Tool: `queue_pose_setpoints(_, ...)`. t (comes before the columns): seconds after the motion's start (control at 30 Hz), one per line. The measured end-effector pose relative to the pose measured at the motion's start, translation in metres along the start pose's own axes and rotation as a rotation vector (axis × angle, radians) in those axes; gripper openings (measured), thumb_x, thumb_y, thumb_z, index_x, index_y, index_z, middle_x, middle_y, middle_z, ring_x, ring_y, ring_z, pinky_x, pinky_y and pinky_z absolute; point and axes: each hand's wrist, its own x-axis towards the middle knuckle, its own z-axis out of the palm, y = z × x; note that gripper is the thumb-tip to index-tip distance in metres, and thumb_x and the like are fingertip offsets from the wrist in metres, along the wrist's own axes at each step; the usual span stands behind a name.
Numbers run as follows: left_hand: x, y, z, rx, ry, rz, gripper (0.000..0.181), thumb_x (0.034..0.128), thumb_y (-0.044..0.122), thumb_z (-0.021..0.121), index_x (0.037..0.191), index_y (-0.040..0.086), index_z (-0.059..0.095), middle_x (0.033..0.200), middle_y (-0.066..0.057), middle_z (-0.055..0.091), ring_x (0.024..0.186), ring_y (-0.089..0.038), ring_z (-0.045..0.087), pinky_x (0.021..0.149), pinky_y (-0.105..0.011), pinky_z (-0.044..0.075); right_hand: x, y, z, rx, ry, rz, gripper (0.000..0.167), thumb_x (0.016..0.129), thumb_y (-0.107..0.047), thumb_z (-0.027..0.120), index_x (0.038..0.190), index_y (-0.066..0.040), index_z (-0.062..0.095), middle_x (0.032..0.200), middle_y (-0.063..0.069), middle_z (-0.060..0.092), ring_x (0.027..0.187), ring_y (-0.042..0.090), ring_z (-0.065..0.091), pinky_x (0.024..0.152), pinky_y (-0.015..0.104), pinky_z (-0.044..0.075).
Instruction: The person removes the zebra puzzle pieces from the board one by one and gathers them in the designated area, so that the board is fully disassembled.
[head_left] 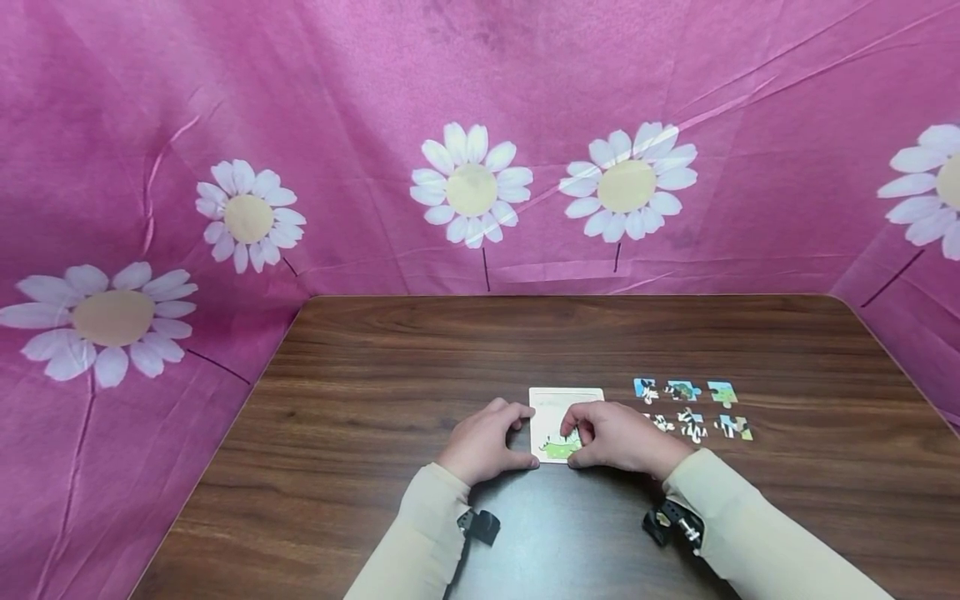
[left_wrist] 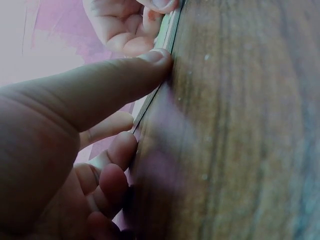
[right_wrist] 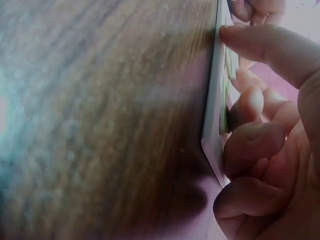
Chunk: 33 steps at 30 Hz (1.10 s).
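A small white puzzle board lies flat on the table, with green-and-white puzzle pieces along its near side. My left hand holds the board at its left side, thumb at the near left corner and index finger farther up the edge. Over the board's right half, my right hand has curled fingers on a puzzle piece in the near right part, its thumb at the near edge. That piece is mostly covered by the fingers. In the right wrist view, piece edges stand slightly above the board.
Several loose puzzle pieces lie in two rows right of the board; the right hand sits close to the nearer row. The brown wooden table is backed by a pink cloth with daisies. Each wrist wears a black camera strap.
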Motion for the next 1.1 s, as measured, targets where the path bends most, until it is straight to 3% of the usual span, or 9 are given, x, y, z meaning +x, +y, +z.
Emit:
queue_pose_setpoints(0.4, 0.000, 0.000, 0.000, 0.009, -0.007, -0.007, 0.063, 0.0725, 0.040, 0.088, 0.129, 0.023, 0.065, 0.099, 0.010, 0.057, 0.082, -0.006, 0.054, 0.070, -0.027, 0.043, -0.004, 0.000, 0.000, 0.032, 0.017, -0.012, 0.029, 0.069, -0.018, 0.085, 0.090, -0.019, 0.065, 0.065, -0.012, 0.046, 0.057, 0.002, 0.043, 0.059, 0.026, 0.039)
queue_pose_setpoints(0.7, 0.001, 0.000, 0.000, 0.025, -0.008, -0.020, 0.064, 0.0716, 0.041, 0.088, 0.129, 0.023, 0.065, 0.099, 0.010, 0.057, 0.081, -0.008, 0.054, 0.071, -0.029, 0.043, -0.016, 0.005, -0.004, 0.180, 0.022, -0.033, 0.028, 0.074, -0.011, 0.083, 0.098, -0.011, 0.068, 0.067, -0.007, 0.043, 0.061, 0.004, 0.041, 0.063, 0.025, 0.039)
queue_pose_setpoints(0.9, 0.001, 0.001, 0.000, 0.026, -0.007, -0.020, 0.064, 0.0715, 0.041, 0.088, 0.129, 0.023, 0.065, 0.098, 0.010, 0.056, 0.080, -0.009, 0.054, 0.071, -0.029, 0.043, -0.027, 0.009, -0.005, 0.224, 0.047, -0.048, 0.029, 0.077, -0.009, 0.081, 0.103, -0.007, 0.069, 0.068, -0.008, 0.043, 0.061, 0.003, 0.041, 0.063, 0.025, 0.041)
queue_pose_setpoints(1.1, 0.001, 0.000, 0.001, 0.028, -0.003, -0.018, 0.064, 0.0707, 0.040, 0.089, 0.128, 0.024, 0.066, 0.098, 0.010, 0.057, 0.081, -0.008, 0.055, 0.070, -0.029, 0.043, -0.040, 0.009, -0.005, 0.287, 0.104, 0.005, 0.031, 0.078, -0.009, 0.080, 0.107, -0.005, 0.070, 0.065, -0.009, 0.040, 0.057, 0.002, 0.039, 0.061, 0.025, 0.040)
